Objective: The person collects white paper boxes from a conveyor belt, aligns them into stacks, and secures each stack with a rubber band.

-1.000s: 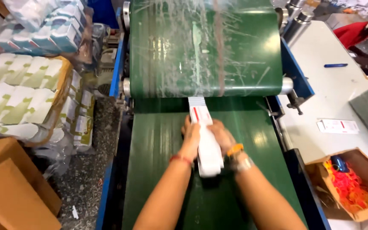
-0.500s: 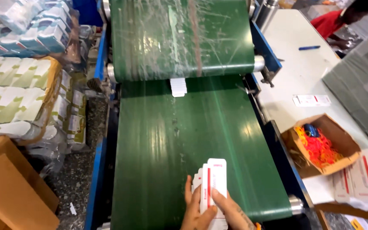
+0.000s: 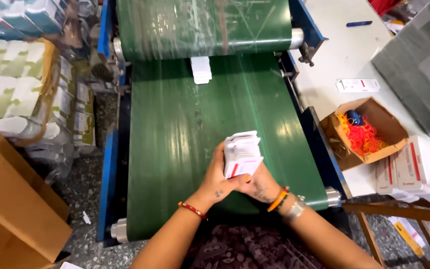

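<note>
Over the near end of the green belt (image 3: 175,149), a fanned stack (image 3: 241,153) of flat white packs with red marks stood gripped between both hands. Its long axis ran away from the person, tilted slightly right, with the far ends free and raised off the belt. The left hand (image 3: 218,182) closed on the stack's left edge, fingers curled together against it. The right hand (image 3: 261,185) cupped the near lower end from beneath and from the right, fingers likewise clamped on the packs. Both hands were in contact, so neither was nearer; the stack lay directly ahead of the fingers, rising up and away from them.

Further up the belt, well apart from the hands, one white pack (image 3: 201,69) lay flat, partly under the film-covered roller (image 3: 205,27). Right of the belt, a white table (image 3: 344,50) carried a blue pen (image 3: 359,23), a single pack (image 3: 358,85) and an open carton (image 3: 364,129) holding orange bands. More packs (image 3: 416,169) lay at the right edge. Wrapped bundles (image 3: 11,94) and brown cartons (image 3: 11,199) stood to the left.

The number of packs held could not be counted; the fingertips behind the stack were hidden, and the forearms were cut off at the bottom edge.
</note>
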